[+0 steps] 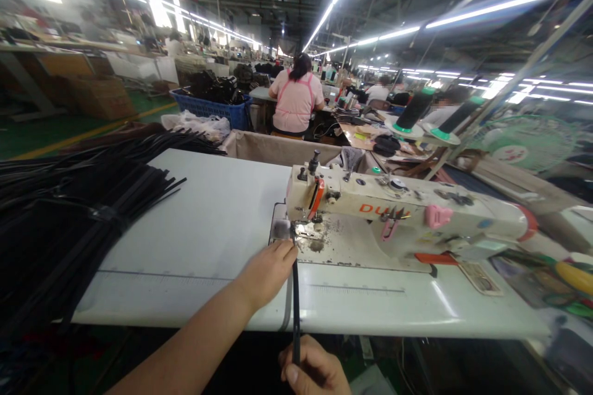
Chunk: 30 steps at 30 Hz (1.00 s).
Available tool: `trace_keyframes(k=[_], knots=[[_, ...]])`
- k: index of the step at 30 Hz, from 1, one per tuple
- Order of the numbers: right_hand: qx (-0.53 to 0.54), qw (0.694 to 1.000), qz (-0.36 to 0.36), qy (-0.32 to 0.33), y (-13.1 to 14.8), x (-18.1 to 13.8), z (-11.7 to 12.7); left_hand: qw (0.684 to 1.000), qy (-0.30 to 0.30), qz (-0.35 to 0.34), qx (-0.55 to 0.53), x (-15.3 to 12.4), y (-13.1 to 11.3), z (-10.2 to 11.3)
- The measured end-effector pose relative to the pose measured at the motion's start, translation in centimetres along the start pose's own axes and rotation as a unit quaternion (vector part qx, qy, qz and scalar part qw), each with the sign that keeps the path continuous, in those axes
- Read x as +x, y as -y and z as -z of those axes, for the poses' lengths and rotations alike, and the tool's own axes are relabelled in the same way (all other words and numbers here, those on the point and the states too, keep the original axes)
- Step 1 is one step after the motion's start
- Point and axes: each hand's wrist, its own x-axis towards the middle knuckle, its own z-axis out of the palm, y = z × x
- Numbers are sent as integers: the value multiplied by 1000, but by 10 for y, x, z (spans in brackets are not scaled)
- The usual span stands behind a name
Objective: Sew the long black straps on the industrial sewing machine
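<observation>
Black strap (295, 308) (just one), clasped by left hand (267, 271), pinched by right hand (315, 374), one sewing machine (403, 216)

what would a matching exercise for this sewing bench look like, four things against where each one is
Things
1. left hand
2. right hand
3. bundle of black straps
4. thread cones

Places
A. left end of the table
B. by the needle of the sewing machine, on the black strap
C. behind the sewing machine, raised on a stand
D. below the table's near edge, gripping the black strap

Pairs: 1-B, 2-D, 3-A, 4-C
</observation>
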Motion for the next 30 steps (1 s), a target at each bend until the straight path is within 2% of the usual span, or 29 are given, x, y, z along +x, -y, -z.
trace_keyframes(k=[3, 5, 9, 13, 30], knots=[[-28, 999, -13, -40, 5, 2, 0, 1000, 1, -2, -1, 0, 0, 0], [4, 997, -47, -54, 7, 3, -1, 1000, 5, -6, 6, 0, -1, 1], [68, 992, -100, -34, 9, 6, -3, 1000, 12, -11, 12, 1, -1, 3], [52, 993, -101, -17, 13, 6, -5, 1000, 13, -5, -4, 1, 0, 3], [55, 994, -90, -18, 18, -5, -4, 999, 20, -14, 27, 1, 0, 4]])
